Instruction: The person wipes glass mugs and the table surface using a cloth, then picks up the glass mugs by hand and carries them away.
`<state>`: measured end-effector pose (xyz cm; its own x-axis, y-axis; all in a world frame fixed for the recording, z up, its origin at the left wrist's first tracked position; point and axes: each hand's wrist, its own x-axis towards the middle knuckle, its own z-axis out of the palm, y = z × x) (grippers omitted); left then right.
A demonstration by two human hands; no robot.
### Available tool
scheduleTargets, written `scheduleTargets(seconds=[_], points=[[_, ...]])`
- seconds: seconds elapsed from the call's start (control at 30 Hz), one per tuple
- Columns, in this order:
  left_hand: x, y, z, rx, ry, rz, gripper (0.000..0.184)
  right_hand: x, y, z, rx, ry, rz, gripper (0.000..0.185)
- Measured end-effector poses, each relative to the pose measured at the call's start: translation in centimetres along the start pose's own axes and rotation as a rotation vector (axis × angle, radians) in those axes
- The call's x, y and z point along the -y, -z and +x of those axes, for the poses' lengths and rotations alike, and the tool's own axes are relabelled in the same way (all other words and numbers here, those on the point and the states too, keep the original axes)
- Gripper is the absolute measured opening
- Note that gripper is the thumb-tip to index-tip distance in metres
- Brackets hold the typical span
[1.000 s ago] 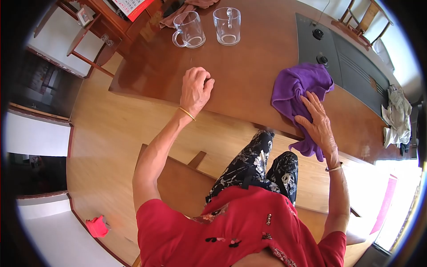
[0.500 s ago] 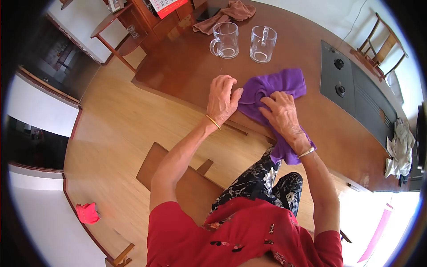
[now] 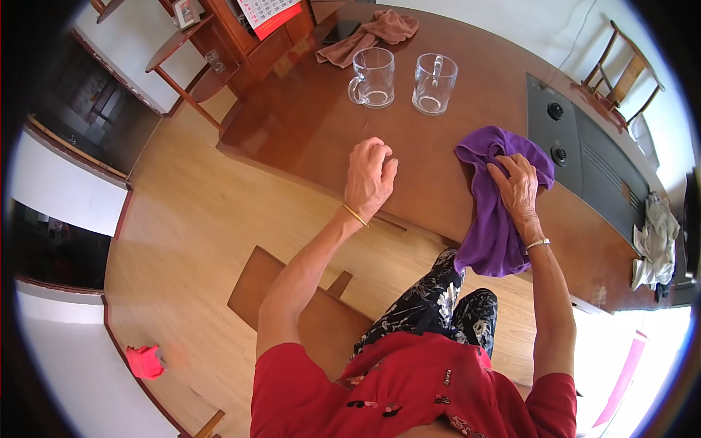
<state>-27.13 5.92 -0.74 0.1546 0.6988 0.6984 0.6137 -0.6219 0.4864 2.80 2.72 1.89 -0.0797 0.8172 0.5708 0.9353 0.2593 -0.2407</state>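
Observation:
A purple cloth [image 3: 491, 212] lies bunched on the brown wooden table, part of it hanging over the near edge. My right hand [image 3: 517, 188] presses down on its upper part, with the fingers bent into the fabric. Off to the left, my left hand [image 3: 370, 177] hovers by the table edge, loosely curled with the thumb apart and nothing in it. Beyond the hands stand two clear glass mugs, a left mug [image 3: 374, 79] with its handle to the left and a right mug [image 3: 434, 86] with its handle at the far side.
A brown cloth [image 3: 372, 35] lies at the table's far end beside a dark flat object. On the right, a dark panel with knobs [image 3: 569, 139] is set on the tabletop [image 3: 307, 124]. A pale crumpled cloth [image 3: 656, 237] hangs at the far right, and a wooden stool [image 3: 299, 292] stands below.
My right hand has moved to the right with the purple cloth, toward the dark panel. The left hand has barely moved and is now farther from the cloth.

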Motion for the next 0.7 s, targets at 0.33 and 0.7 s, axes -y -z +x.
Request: scheduleTargets(seconds=[0.33,0.7], points=[[0.4,-0.4,-0.1,0.010,0.031,-0.020,0.012,-2.2,5.8,1.3,0.006,-0.024,0.133,0.040],[0.0,-0.4,0.0,0.081,0.061,0.002,0.012,4.7,25.4,1.8,-0.455,0.179,0.844,0.026]])
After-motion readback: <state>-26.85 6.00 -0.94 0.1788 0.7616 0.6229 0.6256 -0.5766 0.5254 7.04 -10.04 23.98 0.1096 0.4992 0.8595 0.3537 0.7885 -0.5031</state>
